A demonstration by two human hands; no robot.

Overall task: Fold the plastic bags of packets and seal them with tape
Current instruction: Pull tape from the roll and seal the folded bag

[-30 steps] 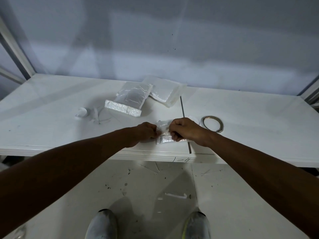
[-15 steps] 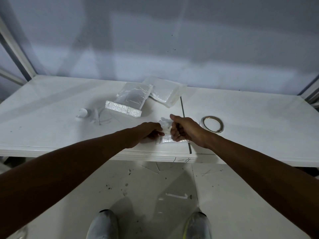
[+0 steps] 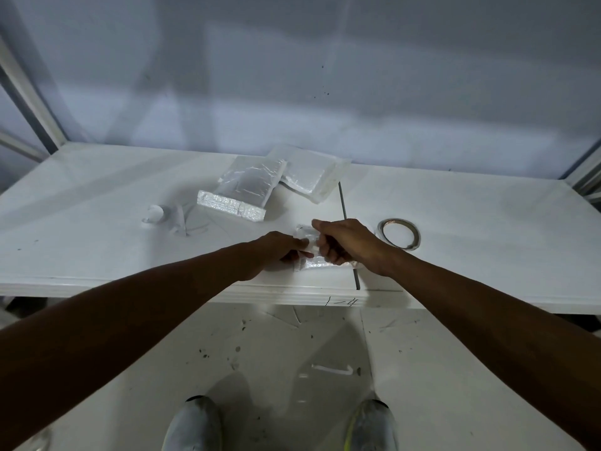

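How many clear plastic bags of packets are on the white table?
3. Left hand and right hand grip one clear plastic bag; a shiny-edged bag and a plain bag overlap behind. Others may hide.

Bare forearms, lower left and lower right of frame, uncovered to the frame edges. Left hand (image 3: 279,249) and right hand (image 3: 348,243) bare. Bottom centre: pale grey rounded-toe left shoe (image 3: 194,425); matching pale grey right shoe (image 3: 372,425), yellow-green stripe along its left edge.

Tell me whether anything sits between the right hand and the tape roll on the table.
Nothing visible does. The right hand, gripping the small bag together with the left hand, has only bare table between it and the tape roll just to its right.
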